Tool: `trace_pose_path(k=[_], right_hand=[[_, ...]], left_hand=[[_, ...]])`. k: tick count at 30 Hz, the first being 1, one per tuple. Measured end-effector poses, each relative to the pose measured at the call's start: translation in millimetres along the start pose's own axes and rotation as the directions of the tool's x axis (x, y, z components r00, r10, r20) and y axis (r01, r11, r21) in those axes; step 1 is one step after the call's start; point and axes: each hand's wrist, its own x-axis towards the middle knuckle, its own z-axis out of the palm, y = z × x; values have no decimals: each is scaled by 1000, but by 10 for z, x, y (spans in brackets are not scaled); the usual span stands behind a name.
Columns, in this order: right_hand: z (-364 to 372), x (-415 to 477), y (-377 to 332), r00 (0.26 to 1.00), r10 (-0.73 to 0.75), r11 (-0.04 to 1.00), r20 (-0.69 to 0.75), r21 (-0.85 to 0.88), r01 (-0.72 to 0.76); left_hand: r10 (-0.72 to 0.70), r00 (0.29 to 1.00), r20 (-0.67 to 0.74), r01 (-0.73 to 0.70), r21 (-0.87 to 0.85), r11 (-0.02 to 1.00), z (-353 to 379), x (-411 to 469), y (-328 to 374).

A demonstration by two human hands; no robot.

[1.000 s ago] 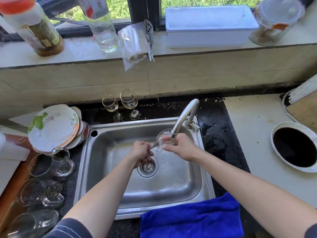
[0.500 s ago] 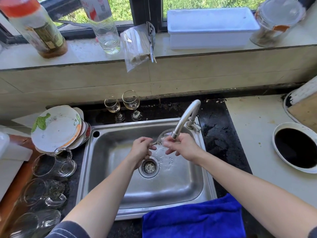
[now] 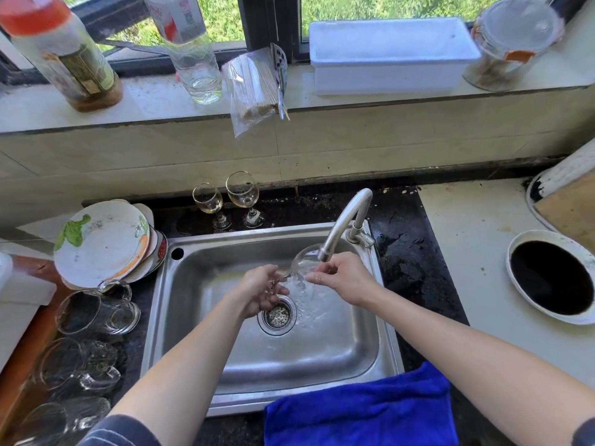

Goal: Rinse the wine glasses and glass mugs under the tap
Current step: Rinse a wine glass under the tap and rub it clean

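Note:
A wine glass (image 3: 304, 259) lies tilted under the spout of the tap (image 3: 346, 220), over the steel sink (image 3: 199, 317). Water runs over its bowl and splashes down beside the drain (image 3: 278, 314). My left hand (image 3: 260, 292) grips the glass by its stem and foot. My right hand (image 3: 346, 280) has its fingers on the bowl, just below the spout. Two more wine glasses (image 3: 225, 201) stand upright behind the sink. Three glass mugs (image 3: 96, 312) lie on their sides on the counter to the left.
A stack of plates (image 3: 99, 243) leans at the sink's left corner. A blue cloth (image 3: 357, 410) hangs over the sink's front edge. On the right counter sits a white bowl of dark liquid (image 3: 552, 276). Bottles, a bag and a white tub (image 3: 389, 56) line the windowsill.
The running water now spreads more widely over the sink floor. Both hands have shifted slightly around the glass under the spout.

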Motion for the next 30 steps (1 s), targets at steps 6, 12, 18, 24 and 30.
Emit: trace_pose_path(k=[6, 12, 18, 24, 30], right_hand=[[113, -26, -70, 994, 21, 983, 107, 179, -41], [48, 9, -37, 999, -36, 999, 39, 29, 35], [18, 38, -32, 999, -37, 999, -13, 4, 37], [149, -9, -113, 998, 39, 975, -49, 222, -27], [122, -79, -56, 984, -60, 998, 166, -23, 65]], left_hand=[[192, 976, -102, -190, 30, 981, 63, 88, -32], [50, 998, -36, -48, 56, 997, -22, 107, -82], [-71, 997, 42, 66, 115, 991, -39, 67, -111], [101, 994, 32, -99, -57, 993, 7, 59, -61], [141, 989, -41, -142, -17, 990, -54, 109, -154]])
